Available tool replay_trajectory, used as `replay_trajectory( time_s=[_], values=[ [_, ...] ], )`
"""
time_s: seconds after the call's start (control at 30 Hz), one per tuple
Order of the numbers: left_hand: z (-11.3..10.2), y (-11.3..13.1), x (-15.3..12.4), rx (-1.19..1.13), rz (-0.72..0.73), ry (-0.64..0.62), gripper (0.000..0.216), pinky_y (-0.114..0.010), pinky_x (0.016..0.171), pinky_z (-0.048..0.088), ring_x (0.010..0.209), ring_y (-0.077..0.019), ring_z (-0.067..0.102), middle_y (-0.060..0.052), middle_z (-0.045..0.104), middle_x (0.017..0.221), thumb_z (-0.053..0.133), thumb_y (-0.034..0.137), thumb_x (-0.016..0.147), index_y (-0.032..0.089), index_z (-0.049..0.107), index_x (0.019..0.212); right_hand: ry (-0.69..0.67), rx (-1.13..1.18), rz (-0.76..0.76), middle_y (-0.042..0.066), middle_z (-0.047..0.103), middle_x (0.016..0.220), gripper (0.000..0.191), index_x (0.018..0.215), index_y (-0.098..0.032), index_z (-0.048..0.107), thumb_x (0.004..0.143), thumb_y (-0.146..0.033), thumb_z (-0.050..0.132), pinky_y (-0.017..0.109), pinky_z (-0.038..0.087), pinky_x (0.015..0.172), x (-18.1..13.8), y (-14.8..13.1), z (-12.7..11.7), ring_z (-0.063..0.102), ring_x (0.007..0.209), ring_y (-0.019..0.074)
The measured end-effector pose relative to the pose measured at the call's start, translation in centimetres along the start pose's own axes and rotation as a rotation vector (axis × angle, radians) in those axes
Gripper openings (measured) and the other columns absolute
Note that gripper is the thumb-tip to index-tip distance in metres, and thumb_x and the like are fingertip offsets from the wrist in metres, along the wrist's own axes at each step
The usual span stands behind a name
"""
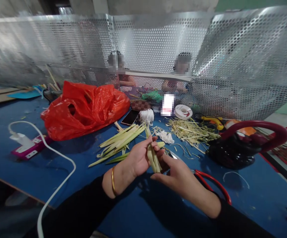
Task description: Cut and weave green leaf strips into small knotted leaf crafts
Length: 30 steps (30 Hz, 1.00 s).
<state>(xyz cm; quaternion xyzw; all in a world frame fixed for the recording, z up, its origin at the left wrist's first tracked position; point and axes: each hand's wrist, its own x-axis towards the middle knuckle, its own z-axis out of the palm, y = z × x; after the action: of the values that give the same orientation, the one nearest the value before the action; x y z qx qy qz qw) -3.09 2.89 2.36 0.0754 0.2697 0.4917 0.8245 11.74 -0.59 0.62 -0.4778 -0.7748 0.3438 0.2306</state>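
A folded bundle of pale green, husk-like leaf strips (153, 160) is held upright, slightly tilted, between my hands over the table. My left hand (139, 157), with a gold bangle at its wrist, is closed round the bundle's middle, thumb in front. My right hand (176, 172) has its thumb and fingers at the lower end; some of its fingers are hidden behind. Beyond the left hand lies a loose pile of long pale green strips (121, 140). Red-handled scissors (217, 186) lie partly under my right hand and forearm.
On the blue table (84, 195) are a red plastic bag (89, 112), a power strip (30, 148) with a white cable, a white thread roll (146, 116), a ribbon spool (183, 111), shredded stalks (191, 132) and a glossy black object (230, 152). A perforated metal screen (155, 43) stands behind; people sit beyond.
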Motion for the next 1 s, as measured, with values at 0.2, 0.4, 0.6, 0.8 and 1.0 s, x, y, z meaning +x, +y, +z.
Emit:
replay_trajectory(
  time_s=[0.2, 0.4, 0.6, 0.8, 1.0],
  values=[
    [0.3, -0.2, -0.4, 0.033, 0.013, 0.016, 0.019, -0.024, 0.065, 0.055, 0.049, -0.0066, 0.051, 0.005, 0.046, 0.056, 0.043, 0.024, 0.097, 0.012, 0.055, 0.087, 0.04, -0.053, 0.004, 0.002, 0.063, 0.07, 0.024, 0.089, -0.02, 0.061, 0.08, -0.041, 0.065, 0.029, 0.037, 0.057, 0.0, 0.0, 0.3, 0.05, 0.06, 0.0167],
    [0.0, 0.1, -0.3, 0.006, 0.019, -0.012, 0.025, -0.016, 0.045, 0.045, 0.038, -0.0023, 0.039, 0.008, 0.038, 0.054, 0.038, 0.025, 0.099, 0.013, 0.052, 0.082, -0.065, 0.223, 0.057, -0.001, 0.059, 0.065, 0.018, 0.071, -0.021, 0.054, 0.076, -0.031, 0.068, 0.026, 0.036, 0.055, 0.1, -0.1, 0.6, 0.051, 0.059, 0.0145],
    [-0.2, 0.5, -0.3, -0.019, 0.0, -0.014, 0.03, -0.012, 0.031, 0.025, 0.033, -0.0013, 0.028, 0.01, 0.03, 0.052, 0.038, 0.031, 0.099, 0.014, 0.049, 0.078, -0.126, 0.354, 0.019, -0.002, 0.059, 0.066, 0.02, 0.077, -0.019, 0.058, 0.079, -0.037, 0.067, 0.026, 0.042, 0.059, 0.1, -0.1, 0.5, 0.055, 0.062, 0.0134],
    [-0.1, -0.4, -0.1, 0.011, 0.077, 0.005, 0.025, -0.015, 0.039, 0.038, 0.038, -0.0035, 0.036, 0.008, 0.036, 0.055, 0.04, 0.029, 0.098, 0.014, 0.049, 0.08, -0.115, 0.483, 0.085, 0.0, 0.061, 0.067, 0.032, 0.075, -0.018, 0.059, 0.083, -0.048, 0.059, 0.024, 0.045, 0.054, 0.1, -0.1, 1.0, 0.06, 0.059, 0.0134],
    [0.0, -0.5, -0.1, 0.013, 0.079, 0.002, 0.021, -0.023, 0.057, 0.051, 0.048, -0.0073, 0.048, 0.004, 0.047, 0.059, 0.039, 0.021, 0.097, 0.014, 0.051, 0.08, -0.147, 0.649, 0.265, 0.001, 0.065, 0.065, 0.046, 0.072, -0.018, 0.058, 0.076, -0.064, 0.059, 0.024, 0.043, 0.047, 0.3, -0.3, 0.7, 0.063, 0.052, 0.0138]
  ],
)
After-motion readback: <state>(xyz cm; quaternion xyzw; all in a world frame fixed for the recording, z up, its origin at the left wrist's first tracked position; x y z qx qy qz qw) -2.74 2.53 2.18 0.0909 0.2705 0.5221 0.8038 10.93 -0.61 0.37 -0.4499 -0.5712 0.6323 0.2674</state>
